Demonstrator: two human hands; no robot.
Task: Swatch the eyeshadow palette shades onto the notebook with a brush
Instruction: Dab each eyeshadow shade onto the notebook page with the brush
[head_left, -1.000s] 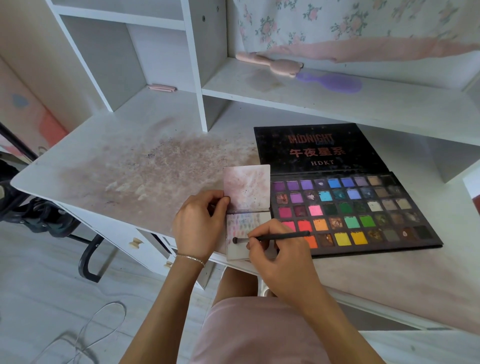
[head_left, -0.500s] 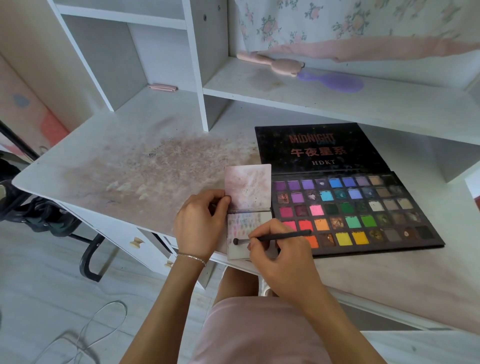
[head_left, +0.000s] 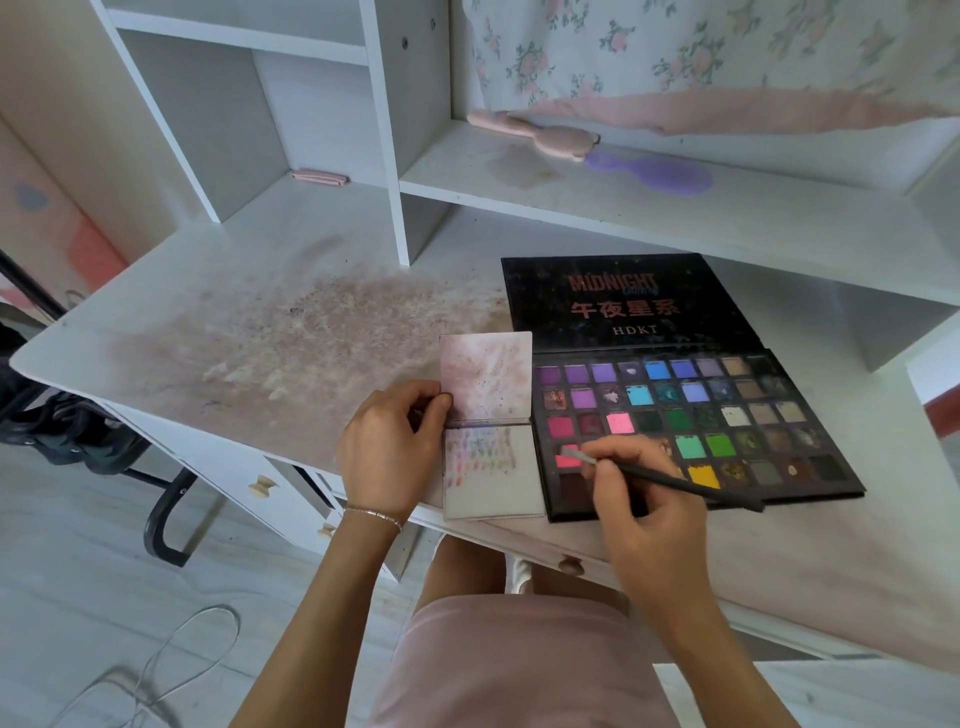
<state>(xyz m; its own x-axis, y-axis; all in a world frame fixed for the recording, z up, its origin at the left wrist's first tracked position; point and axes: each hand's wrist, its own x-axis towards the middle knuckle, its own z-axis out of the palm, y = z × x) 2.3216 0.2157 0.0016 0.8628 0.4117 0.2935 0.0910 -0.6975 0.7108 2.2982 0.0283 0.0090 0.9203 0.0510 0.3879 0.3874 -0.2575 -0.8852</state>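
Note:
A small open notebook (head_left: 493, 483) lies at the desk's front edge, with rows of colour swatches on the upper part of its lower page. My left hand (head_left: 387, 447) grips its left edge at the fold. To its right lies the open black eyeshadow palette (head_left: 675, 415) with many coloured pans. My right hand (head_left: 639, 499) holds a thin dark brush (head_left: 670, 480). The brush tip rests on a coral-pink pan in the palette's lower left. My hand hides some pans there.
The white desk (head_left: 260, 332) is stained with pink powder left of the notebook. A pink brush (head_left: 535, 132) and a purple brush (head_left: 654, 174) lie on the shelf behind. A pink clip (head_left: 318, 177) sits in the left cubby. A cable lies on the floor.
My right hand has moved the brush right, off the notebook page and onto a coral-pink pan in the palette. My left hand stays on the notebook.

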